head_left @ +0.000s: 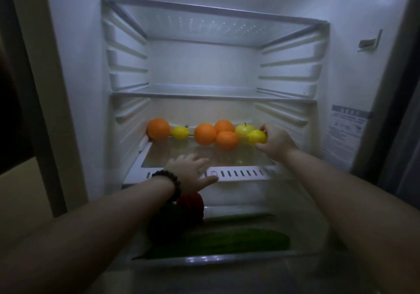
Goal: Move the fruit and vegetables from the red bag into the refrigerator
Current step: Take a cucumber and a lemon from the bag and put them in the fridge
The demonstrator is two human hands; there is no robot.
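Inside the open refrigerator (81,66), my right hand (276,142) grips a yellow lemon (256,137) at the right end of the lower glass shelf (172,155). Beside it sit a yellow-green apple (243,129) and three oranges (204,134), with another orange (158,129) and a second lemon (180,133) at the left. My left hand (193,172), a bead bracelet on its wrist, rests flat with fingers spread on the shelf's front edge. The red bag is out of view.
The open crisper drawer (227,259) below holds a cucumber (227,240), a red pepper (192,203) and a dark green vegetable (168,223), partly hidden by my left forearm. Two bare glass shelves sit above. A label sticks to the right wall (347,130).
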